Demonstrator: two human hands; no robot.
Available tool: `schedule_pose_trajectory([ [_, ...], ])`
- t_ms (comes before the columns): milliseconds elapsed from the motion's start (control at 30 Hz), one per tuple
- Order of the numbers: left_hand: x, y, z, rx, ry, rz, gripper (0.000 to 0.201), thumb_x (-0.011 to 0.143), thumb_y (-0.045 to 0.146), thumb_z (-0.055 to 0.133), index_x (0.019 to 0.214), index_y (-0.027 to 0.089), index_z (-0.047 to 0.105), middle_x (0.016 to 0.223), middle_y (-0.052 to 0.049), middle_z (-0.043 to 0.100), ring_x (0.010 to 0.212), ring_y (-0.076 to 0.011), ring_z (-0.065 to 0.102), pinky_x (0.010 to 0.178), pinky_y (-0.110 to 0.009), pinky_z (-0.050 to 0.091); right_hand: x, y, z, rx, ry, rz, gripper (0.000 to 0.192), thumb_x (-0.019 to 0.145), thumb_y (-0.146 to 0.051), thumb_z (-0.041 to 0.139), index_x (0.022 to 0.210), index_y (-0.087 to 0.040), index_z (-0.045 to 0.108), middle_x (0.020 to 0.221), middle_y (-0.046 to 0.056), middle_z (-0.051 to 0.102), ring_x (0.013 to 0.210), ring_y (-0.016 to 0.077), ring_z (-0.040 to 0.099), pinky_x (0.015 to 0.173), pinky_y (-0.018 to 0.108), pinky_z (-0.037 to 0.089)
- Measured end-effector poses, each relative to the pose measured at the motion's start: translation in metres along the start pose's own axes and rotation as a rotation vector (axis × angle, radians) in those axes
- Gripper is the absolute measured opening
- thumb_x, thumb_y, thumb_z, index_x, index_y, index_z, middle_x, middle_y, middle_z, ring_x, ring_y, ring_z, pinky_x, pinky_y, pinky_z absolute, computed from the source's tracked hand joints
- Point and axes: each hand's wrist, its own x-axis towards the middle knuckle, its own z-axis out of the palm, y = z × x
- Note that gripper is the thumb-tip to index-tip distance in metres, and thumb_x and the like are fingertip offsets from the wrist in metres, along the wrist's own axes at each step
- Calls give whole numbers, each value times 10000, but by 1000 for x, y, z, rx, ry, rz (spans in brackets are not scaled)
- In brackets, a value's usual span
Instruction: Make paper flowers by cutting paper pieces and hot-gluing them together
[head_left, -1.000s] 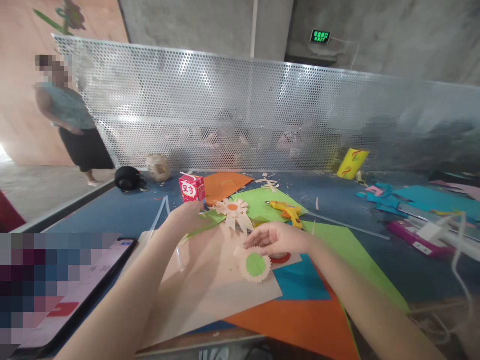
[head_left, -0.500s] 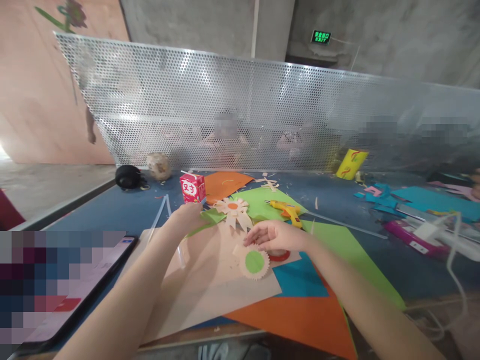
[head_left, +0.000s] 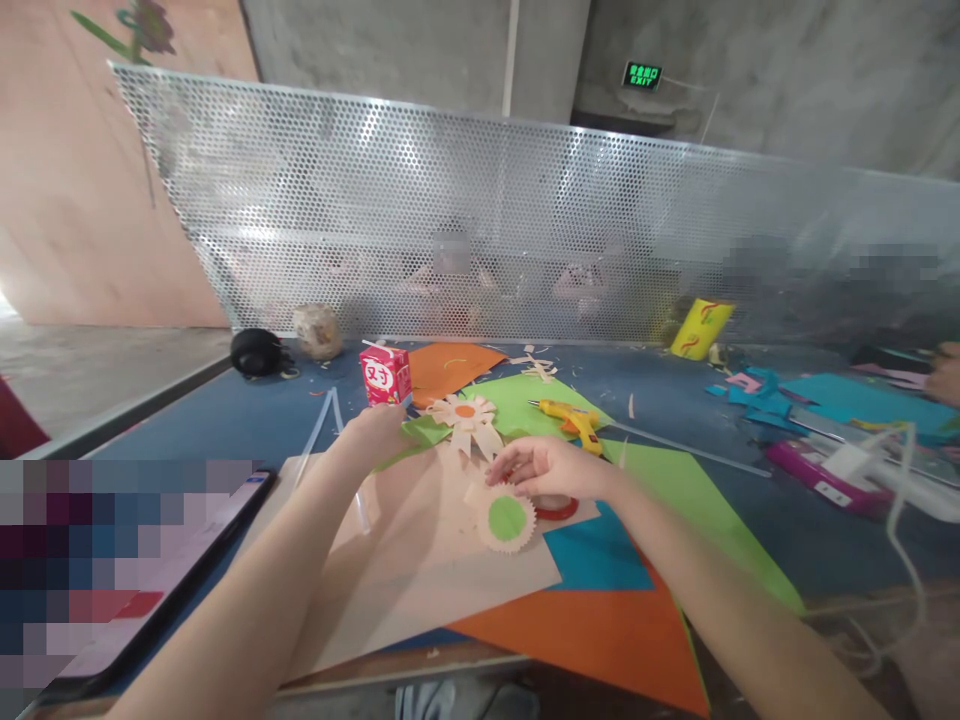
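Someone has gone from far left. The right hand [head_left: 551,468] curls at the rosette [head_left: 507,520], over paper [head_left: 420,580] — left hand [head_left: 376,434] near the box [head_left: 385,377]. Cannot tell whether either pinches.

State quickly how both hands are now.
Left hand: cannot tell, grasp hidden.
Right hand: partly curled at the green-centred paper disc; grip unclear.
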Motion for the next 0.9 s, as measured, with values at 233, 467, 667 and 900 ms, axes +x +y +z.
schedule_pose_trajectory([
  [233, 6, 6, -11, -71, 30, -21, 154, 442, 127, 652, 539, 219, 576, 526, -23, 570, 626, -233, 576, 584, -268, 384, 0, -2, 1, -35, 19, -13, 259, 727, -214, 632, 976, -162, 579, 1051, 78, 616, 1031, 176, 560, 878, 333, 447],
  [467, 1, 12, -31, -13, 192, -88, 106, 676, 238, 508, 601, 197, 571, 632, -95, 597, 727, -292, 588, 629, -321, 387, 2, 2, 3, -24, 91, -11, 290, 716, -242, 644, 990, -177, 579, 1141, 78, 587, 1075, 172, 537, 922, 339, 425],
  [667, -7, 27, -47, -1, 368, -89, 252, 784, 339, 391, 784, 191, 594, 750, -109, 622, 755, -283, 583, 629, -313, 367, 3, 5, 5, -32, 108, -56, 229, 739, -230, 622, 961, -179, 591, 1082, 63, 616, 1025, 152, 566, 910, 328, 435],
  [900, -8, 31, -48, -166, 452, -48, 281, 781, 361, 400, 842, 187, 613, 694, -79, 621, 694, -246, 569, 598, -282, 340, 5, 3, 16, -109, 96, -158, 206, 779, -186, 561, 984, -201, 569, 1186, 55, 557, 1114, 149, 504, 968, 337, 386],
])
